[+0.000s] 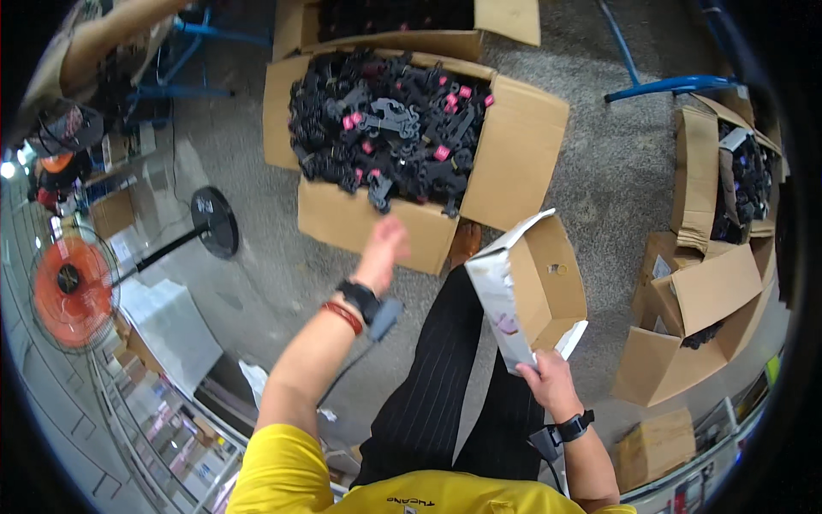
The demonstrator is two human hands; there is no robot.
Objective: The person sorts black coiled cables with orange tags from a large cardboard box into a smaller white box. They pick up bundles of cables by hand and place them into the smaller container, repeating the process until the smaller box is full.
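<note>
My right hand [552, 383] grips the near edge of a small open box [498, 304], white outside and brown inside, tilted over my lap. A small yellowish ring [557, 269] shows against its inner wall. My left hand [385, 250] reaches forward over the near flap of a large open cardboard carton [518, 154]; its fingers are smeared by motion. That carton is heaped with black and dark grey plastic pieces [390, 118], some bearing pink tags. One grey piece [379, 194] lies at the carton's near rim, just beyond my left fingertips.
Another carton [507, 19] of dark pieces stands behind the heaped one. More open cartons [698, 176] line the right side. At left are an orange fan [73, 287] with a black round base [214, 223] and another person's arm [111, 38]. Blue metal legs [659, 88] stand at far right.
</note>
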